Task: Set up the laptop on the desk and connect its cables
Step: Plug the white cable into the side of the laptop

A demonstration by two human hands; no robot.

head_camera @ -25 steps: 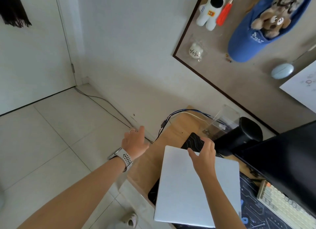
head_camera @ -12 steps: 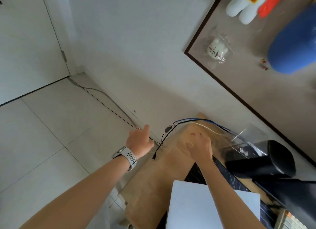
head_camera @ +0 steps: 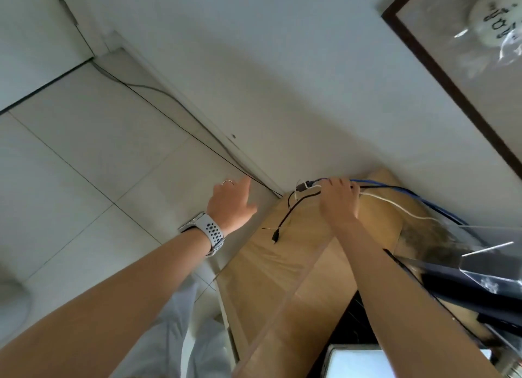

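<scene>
Your left hand (head_camera: 230, 201) is hovering over the floor tiles (head_camera: 84, 157) just left of the tabletop (head_camera: 282, 270), fingers straight and spread, its grip holding nothing. You are wearing a ring on one finger and a white perforated watch strap (head_camera: 210, 232) on that wrist; no brand is readable on it. Your right hand (head_camera: 339, 201) is reaching to the far edge of the tabletop against the wall, its grip curling around a bundle of cables (head_camera: 375, 191): blue, black and white leads trailing off to the right. A black cable end (head_camera: 275, 236) is dangling from the bundle, its plug lying on the wood. The laptop (head_camera: 358, 362) is sitting closed at the near edge of the view, just left of your right forearm. At the far right, a framed board (head_camera: 440, 72) is hanging on the wall, carrying a white item in clear wrap with dark handwriting too blurred to read.
</scene>
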